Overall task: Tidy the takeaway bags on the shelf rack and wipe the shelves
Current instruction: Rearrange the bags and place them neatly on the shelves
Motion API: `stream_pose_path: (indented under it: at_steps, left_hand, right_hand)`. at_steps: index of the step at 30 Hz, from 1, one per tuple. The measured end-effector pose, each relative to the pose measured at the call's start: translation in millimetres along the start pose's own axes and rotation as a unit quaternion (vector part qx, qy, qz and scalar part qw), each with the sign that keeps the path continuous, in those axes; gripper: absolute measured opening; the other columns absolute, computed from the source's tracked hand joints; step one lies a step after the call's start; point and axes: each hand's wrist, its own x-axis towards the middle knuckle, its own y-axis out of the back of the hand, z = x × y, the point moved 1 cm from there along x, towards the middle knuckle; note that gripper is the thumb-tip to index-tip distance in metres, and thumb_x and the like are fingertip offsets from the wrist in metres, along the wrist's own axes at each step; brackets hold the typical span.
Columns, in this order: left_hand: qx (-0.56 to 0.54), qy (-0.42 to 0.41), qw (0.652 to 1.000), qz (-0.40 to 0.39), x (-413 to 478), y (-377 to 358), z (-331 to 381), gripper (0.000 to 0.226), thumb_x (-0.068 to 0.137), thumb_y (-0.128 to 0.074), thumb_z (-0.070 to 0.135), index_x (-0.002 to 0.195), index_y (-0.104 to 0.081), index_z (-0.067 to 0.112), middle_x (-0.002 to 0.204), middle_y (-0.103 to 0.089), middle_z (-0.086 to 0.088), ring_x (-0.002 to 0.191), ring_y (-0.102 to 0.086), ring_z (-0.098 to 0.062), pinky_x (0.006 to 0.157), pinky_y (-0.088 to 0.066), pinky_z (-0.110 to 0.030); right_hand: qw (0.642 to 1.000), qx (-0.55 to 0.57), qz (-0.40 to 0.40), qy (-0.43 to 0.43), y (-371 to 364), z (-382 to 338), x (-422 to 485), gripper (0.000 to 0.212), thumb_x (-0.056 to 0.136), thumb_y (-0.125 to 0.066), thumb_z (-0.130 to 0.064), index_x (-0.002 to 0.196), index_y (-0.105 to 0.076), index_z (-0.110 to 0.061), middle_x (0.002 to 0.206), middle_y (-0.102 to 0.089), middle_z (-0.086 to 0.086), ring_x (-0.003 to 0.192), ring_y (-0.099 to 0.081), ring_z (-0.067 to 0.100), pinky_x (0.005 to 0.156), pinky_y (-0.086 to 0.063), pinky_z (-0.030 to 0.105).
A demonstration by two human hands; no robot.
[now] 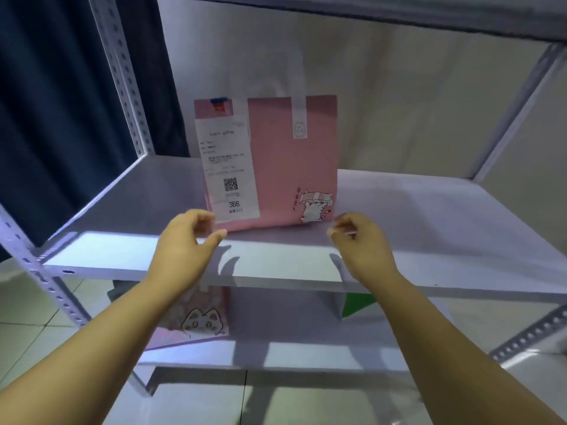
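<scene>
In the head view, a shelf rack (129, 75) of pale metal is seen from close by, its angled uprights punched with rows of holes. Three flat boards are shown: an upper shelf (368, 13) across the top edge, a middle shelf (429, 216) with a smooth, slightly glossy face, and a lower shelf (294, 348) beneath it. A plain pale wall (368, 102) is seen behind the rack, a dark blue pleated curtain (55, 118) at the left, and a floor (30, 326) of light square tiles below.

A pink paper takeaway bag (291, 167), rectangular and flat-fronted, is stood upright on the middle shelf, left of its centre. A white printed receipt (227, 167) bearing a square code and the number 366 is stuck to its left half, and a cat drawing (314, 207) is printed at its lower right corner.

On the lower shelf, a second pink bag (202, 320) with a cat face is partly hidden by the left forearm, and a green-and-white bag (357, 305) is partly hidden by the board above.

The left hand (184, 243) is held at the upright bag's lower left corner, fingers loosely curled and thumb extended. The right hand (362, 243) is held near the lower right corner, fingers likewise loosely curled and blurred. Nothing is gripped by either; contact with the bag cannot be told.
</scene>
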Motion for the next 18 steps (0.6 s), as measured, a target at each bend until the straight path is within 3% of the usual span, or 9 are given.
stream_pose_path:
  at_steps: [5,8,11,14,18]
  left_hand:
    - [-0.013,-0.022,0.997,0.079,16,-29,-29,0.051,0.082,-0.068,0.031,0.124,-0.047,0.014,0.120,-0.046,-0.003,0.096,-0.046,-0.011,0.086,-0.040,-0.028]
    - [-0.023,-0.034,0.996,0.079,21,-44,-39,0.062,0.081,-0.069,0.035,0.131,-0.040,0.012,0.126,-0.042,-0.007,0.098,-0.045,-0.012,0.087,-0.038,-0.028]
    - [-0.028,-0.040,0.997,0.065,26,-52,-43,0.059,0.081,-0.068,0.036,0.130,-0.041,0.016,0.124,-0.047,-0.006,0.099,-0.050,-0.017,0.082,-0.038,-0.029]
    - [-0.034,-0.036,0.997,0.055,30,-53,-43,0.051,0.082,-0.068,0.032,0.125,-0.046,0.019,0.123,-0.053,-0.006,0.105,-0.056,-0.022,0.083,-0.041,-0.028]
    - [-0.042,-0.033,0.997,0.056,30,-51,-42,0.049,0.082,-0.067,0.030,0.126,-0.047,0.018,0.122,-0.054,-0.006,0.105,-0.056,-0.024,0.087,-0.044,-0.032]
  right_hand:
    - [0.997,-0.010,0.063,0.051,-32,22,25,0.056,0.084,-0.066,-0.028,0.133,-0.040,-0.020,0.125,-0.044,0.003,0.108,-0.048,0.018,0.089,-0.037,0.028]
    - [0.995,-0.035,0.074,0.051,-46,29,37,0.071,0.082,-0.068,-0.029,0.138,-0.030,-0.011,0.133,-0.035,0.010,0.122,-0.040,0.029,0.097,-0.034,0.033]
    - [0.996,-0.017,0.072,0.044,-54,31,44,0.070,0.078,-0.070,-0.027,0.133,-0.031,-0.009,0.129,-0.038,0.011,0.118,-0.044,0.031,0.097,-0.041,0.038]
    - [0.997,0.043,0.039,0.053,-60,29,44,0.063,0.077,-0.070,-0.018,0.128,-0.034,-0.013,0.124,-0.046,0.005,0.107,-0.052,0.023,0.089,-0.045,0.029]
    - [0.994,0.072,0.033,0.068,-62,25,40,0.047,0.075,-0.069,-0.016,0.114,-0.043,-0.021,0.119,-0.053,0.005,0.102,-0.057,0.019,0.093,-0.049,0.036]
